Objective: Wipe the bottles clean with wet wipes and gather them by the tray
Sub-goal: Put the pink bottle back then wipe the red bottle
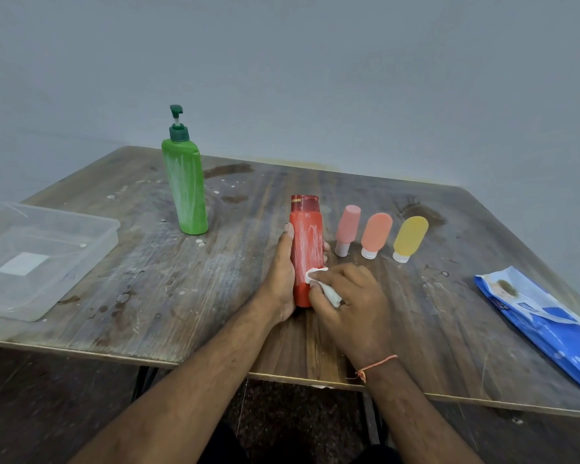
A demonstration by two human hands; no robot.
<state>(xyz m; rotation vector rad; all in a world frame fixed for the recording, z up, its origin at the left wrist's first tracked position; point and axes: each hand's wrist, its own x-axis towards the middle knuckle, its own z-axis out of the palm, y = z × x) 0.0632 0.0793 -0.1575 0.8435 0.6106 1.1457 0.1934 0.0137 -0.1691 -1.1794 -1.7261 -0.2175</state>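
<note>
At the far left of the wooden worktop [188, 296], a clear plastic tray [91, 252] is seen, with a pale label on its floor. Beyond it and to the right, a green pump bottle [185, 185] stands upright, its body streaked with white smears and its dark green nozzle pointed to the right.

Near the middle of the worktop, a red bottle [306, 236] is held upright on its base, so that its long axis runs vertically and its darker red cap points up. White smears are visible on its front. It is gripped by the left hand [282, 279], whose thumb lies along the left side while fingertips show round the right side. A crumpled white wet wipe [322, 284] is pinched in the curled fingers of the right hand [352, 306] and pressed against the lower right part of the bottle. An orange thread is worn on the right wrist.

Just right of the red bottle, 3 small squeeze tubes stand in a row on their white caps, apart from one another: a pink tube [348, 226], an orange tube [376, 233] and a yellow tube [410, 236]. Their rounded ends point up and lean slightly right.

At the far right edge, a blue wet wipes pack [549, 326] lies flat.
</note>
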